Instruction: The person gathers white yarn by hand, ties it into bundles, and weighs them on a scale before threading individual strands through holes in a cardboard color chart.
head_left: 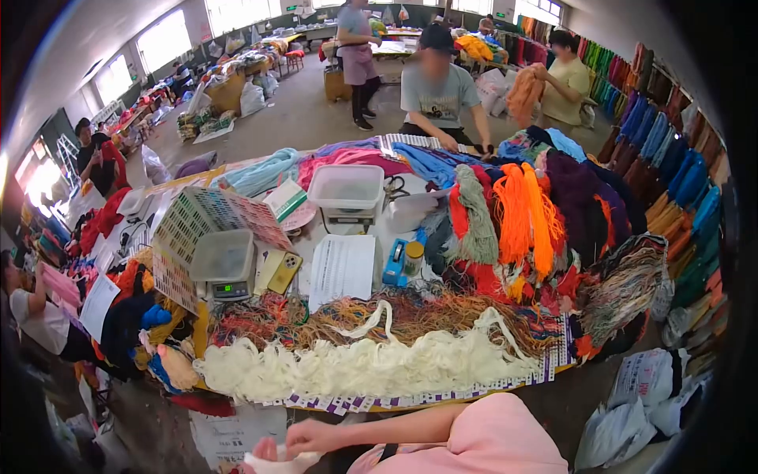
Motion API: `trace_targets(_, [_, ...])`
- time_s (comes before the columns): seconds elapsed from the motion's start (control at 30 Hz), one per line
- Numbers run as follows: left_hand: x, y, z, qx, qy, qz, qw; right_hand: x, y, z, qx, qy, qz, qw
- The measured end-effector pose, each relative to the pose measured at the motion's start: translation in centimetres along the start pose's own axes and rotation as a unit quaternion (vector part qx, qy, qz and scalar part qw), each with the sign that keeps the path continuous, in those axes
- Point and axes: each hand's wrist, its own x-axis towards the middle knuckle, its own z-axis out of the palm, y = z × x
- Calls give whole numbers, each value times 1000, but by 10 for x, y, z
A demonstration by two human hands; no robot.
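Observation:
My right hand (313,436) reaches in from the right at the bottom, past a pink sleeve (501,438). Its fingers are bent closed on a band of white yarn (286,464). Just left of it, my left hand (269,451) shows only its fingers, with the same white yarn wrapped around them; the rest of it is cut off by the frame's lower edge. Above both hands, along the table's near edge, lies a long heap of cream-white yarn (371,359). Printed cards with purple marks (339,404) stick out beneath it.
Mixed brown thread (316,316) lies behind the white heap. Beyond are a scale with a tub (223,257), a phone (285,272), a printed sheet (343,268), a blue tape dispenser (395,265) and orange skeins (525,213). A co-worker (442,91) works across the table. Plastic bags (624,430) stand at right.

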Motion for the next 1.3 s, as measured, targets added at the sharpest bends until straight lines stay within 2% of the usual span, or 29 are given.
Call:
trace_targets(0.03, [6,-2,4,100,44,6,994,8,-14,-5,124,19,99,987])
trace_targets(0.07, [15,-8,16,196,85,13,977,14,-27,-6,242,37,196,950])
trace_targets(0.1, [23,-8,53,613,64,44,786,18,-30,-6,237,37,200,950])
trace_targets(0.13, [28,-10,54,609,64,44,790,23,-31,-4,237,20,225,945])
trace_targets(0.17, [35,-12,48,405,82,11,910,29,-30,0,237,3,250,939])
trace_targets(0.2, [42,-11,37,179,97,-23,979,32,-8,11,201,-1,229,953])
trace_targets(0.23, [46,-1,6,183,-37,-47,981,38,-9,15,215,32,221,951])
trace_targets(0.3, [57,13,-30,287,30,-69,955,54,-7,25,254,97,192,943])
trace_targets(0.37, [59,39,-42,256,59,-75,962,74,-18,37,204,86,248,943])
trace_targets(0.43, [65,73,-66,205,32,-63,976,101,-3,63,227,114,239,937])
trace_targets(0.47, [62,91,-72,171,58,-61,982,117,0,75,242,115,230,935])
trace_targets(0.5, [59,113,-77,133,4,-72,988,131,-2,90,287,147,266,909])
trace_targets(0.53, [58,135,-83,97,-50,-80,991,146,-3,101,280,143,272,909])
trace_targets(0.57, [57,148,-100,99,47,-50,993,159,-2,113,260,131,291,911])
trace_targets(0.67, [54,182,-110,130,25,-61,989,189,17,147,203,97,288,931])
trace_targets(0.7, [59,186,-136,204,6,-44,978,195,22,154,172,89,286,938])
trace_targets(0.73, [61,197,-142,203,7,-47,978,201,24,160,184,105,269,939])
trace_targets(0.8, [66,214,-147,200,7,-117,973,209,20,171,214,160,272,924])
trace_targets(0.87, [69,225,-155,152,38,-123,980,217,19,177,246,184,269,913])
trace_targets(0.97, [72,239,-166,98,-16,-163,982,227,22,185,253,203,290,901])
trace_targets(1.03, [73,241,-175,45,20,-166,985,232,30,192,239,200,288,905])
trace_targets(1.07, [73,243,-176,45,21,-165,985,236,34,195,227,195,285,911])
trace_targets(1.13, [72,245,-175,232,77,-89,965,242,38,197,230,179,272,917])
trace_targets(1.17, [73,250,-175,232,83,-86,965,245,40,197,232,166,259,923])
trace_targets(1.27, [78,265,-157,112,105,-84,985,264,34,191,236,146,284,918])
trace_targets(1.3, [80,266,-158,105,138,-65,983,268,44,189,253,130,278,917])
